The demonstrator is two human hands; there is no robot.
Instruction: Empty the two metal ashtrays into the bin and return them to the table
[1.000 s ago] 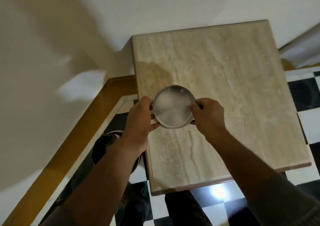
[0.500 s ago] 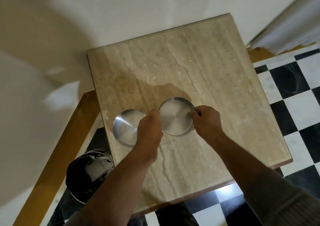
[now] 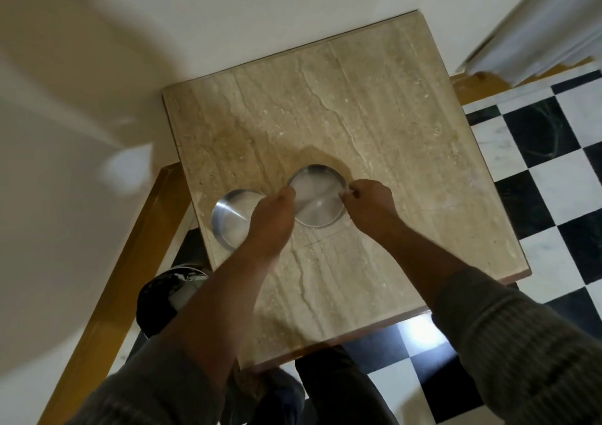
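Two round metal ashtrays stand on the beige marble table [image 3: 391, 124]. One ashtray [image 3: 317, 196] sits near the middle; my left hand [image 3: 272, 221] pinches its left rim and my right hand [image 3: 369, 201] pinches its right rim. The second ashtray [image 3: 231, 217] rests by the table's left edge, partly covered by my left hand, which does not grip it. Both look empty inside. The round bin [image 3: 169, 297], lined in black, stands on the floor below the table's left edge, partly hidden by my left forearm.
A white wall runs behind and to the left of the table, with a wooden skirting board [image 3: 107, 300] along the floor. Black and white checkered tiles [image 3: 547, 177] lie to the right. My legs show below the table's near edge.
A second ago both hands held a stacked ashtray above the table. The ashtrays now stand side by side, and my hands remain on the middle one. The view shifted right.
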